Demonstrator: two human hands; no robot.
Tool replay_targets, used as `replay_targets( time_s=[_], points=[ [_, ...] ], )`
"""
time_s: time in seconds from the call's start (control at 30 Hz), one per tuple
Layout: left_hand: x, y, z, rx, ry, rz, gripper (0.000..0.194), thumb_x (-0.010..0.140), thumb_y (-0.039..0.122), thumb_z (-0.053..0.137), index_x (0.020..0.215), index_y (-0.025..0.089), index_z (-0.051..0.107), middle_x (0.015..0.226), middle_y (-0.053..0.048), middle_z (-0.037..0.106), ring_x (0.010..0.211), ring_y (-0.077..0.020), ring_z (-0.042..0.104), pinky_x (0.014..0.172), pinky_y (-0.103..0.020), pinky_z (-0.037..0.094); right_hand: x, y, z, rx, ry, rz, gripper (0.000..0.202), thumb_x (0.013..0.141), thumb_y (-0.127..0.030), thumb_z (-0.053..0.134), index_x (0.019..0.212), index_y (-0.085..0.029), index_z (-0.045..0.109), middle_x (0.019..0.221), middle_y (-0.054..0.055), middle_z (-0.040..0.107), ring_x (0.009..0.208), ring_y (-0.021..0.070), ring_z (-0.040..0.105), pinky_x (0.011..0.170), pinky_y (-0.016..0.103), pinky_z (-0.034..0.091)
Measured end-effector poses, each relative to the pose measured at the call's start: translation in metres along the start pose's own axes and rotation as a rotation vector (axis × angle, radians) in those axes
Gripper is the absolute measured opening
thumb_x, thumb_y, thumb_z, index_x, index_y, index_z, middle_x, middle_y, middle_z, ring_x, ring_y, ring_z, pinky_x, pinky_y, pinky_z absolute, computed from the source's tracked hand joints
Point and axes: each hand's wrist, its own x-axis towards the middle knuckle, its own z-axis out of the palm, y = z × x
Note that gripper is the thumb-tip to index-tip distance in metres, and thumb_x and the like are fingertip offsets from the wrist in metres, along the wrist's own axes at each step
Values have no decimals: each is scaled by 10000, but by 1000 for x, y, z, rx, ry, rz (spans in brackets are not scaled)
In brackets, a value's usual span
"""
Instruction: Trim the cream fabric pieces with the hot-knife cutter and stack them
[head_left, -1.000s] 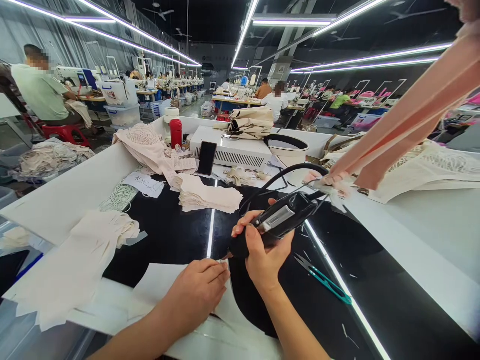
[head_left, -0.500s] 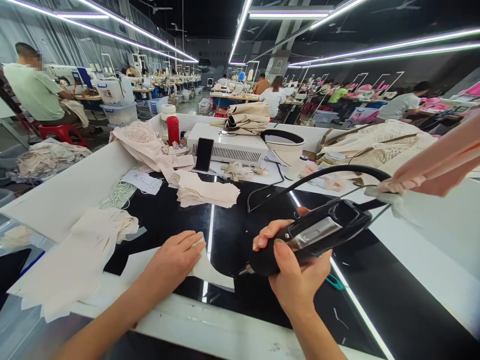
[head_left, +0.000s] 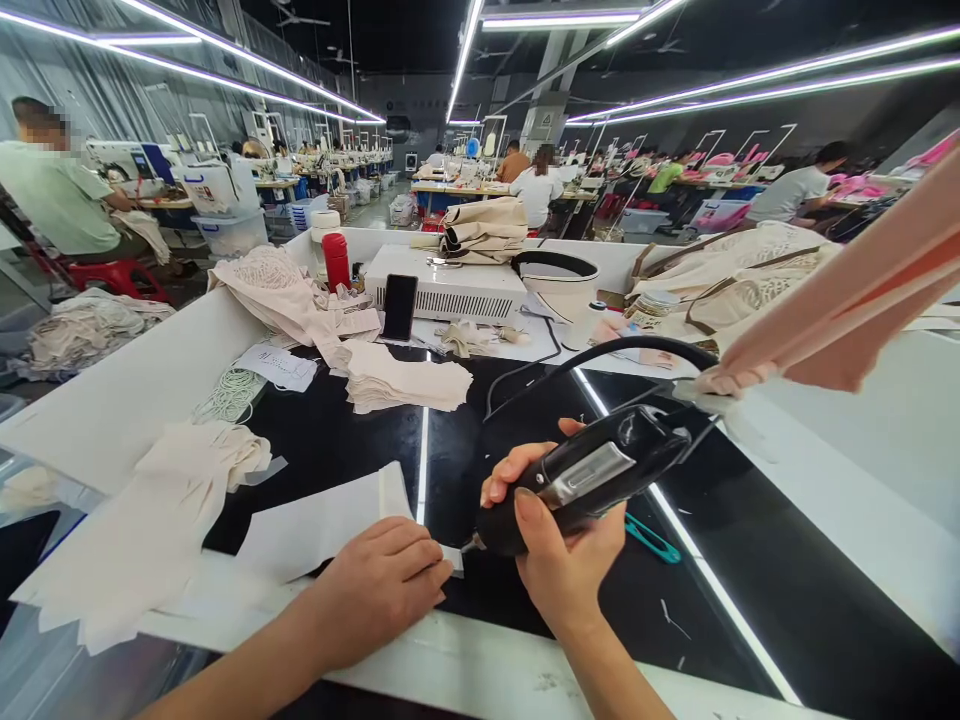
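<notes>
My right hand (head_left: 559, 550) is wrapped around a black corded hand-held power tool (head_left: 585, 475) with a silver plate on its side. Its thin metal tip (head_left: 472, 543) points left, at the edge of a white sheet (head_left: 322, 520) with a cream strip along its right side. My left hand (head_left: 390, 590) presses on the sheet's near right corner, fingers together and bent, fingertips just left of the tip. Part of the sheet is hidden beneath that hand. Whether it is paper or cloth I cannot tell.
Stacked cream cloth pieces (head_left: 405, 385) lie on the black tabletop (head_left: 360, 440); more cloth (head_left: 165, 510) hangs over the left edge. Teal snips (head_left: 652, 540) lie right of the tool. Behind stand a phone (head_left: 399, 308) and a white box (head_left: 450, 290). Pink cloth (head_left: 810, 300) suspends the cord.
My left hand has slid toward me and right along the sheet, uncovering its upper corner. The tool has moved slightly left in my right hand, and the view has shifted a little.
</notes>
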Motion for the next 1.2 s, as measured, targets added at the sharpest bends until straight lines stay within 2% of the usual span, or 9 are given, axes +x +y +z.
replay_targets(
  time_s=[0.3, 0.63, 1.2],
  points=[
    [2, -5, -1, 41, -5, -77, 182, 1057, 190, 476, 1155, 142, 621, 1023, -78, 687, 949, -222, 676, 865, -376, 590, -1, 1, 0, -23, 9, 1, 519, 863, -240, 769, 1310, -299, 511, 832, -30, 668, 581, 137, 642, 522, 284, 549],
    [2, -7, -4, 32, 10, -29, 200, 1068, 166, 443, 1137, 141, 629, 1036, -75, 705, 969, -210, 677, 929, -371, 572, 0, 1, 1, -27, 6, -3, 500, 869, -242, 757, 1303, -305, 518, 838, -31, 663, 583, 133, 633, 544, 294, 564],
    [0, -8, -2, 37, -17, -28, 172, 1045, 153, 503, 1165, 133, 624, 1073, -84, 710, 985, -222, 673, 892, -370, 588, 4, -4, 4, -18, 25, -8, 496, 858, -210, 749, 1288, -309, 523, 822, -41, 666, 573, 135, 637, 540, 299, 561]
  ],
)
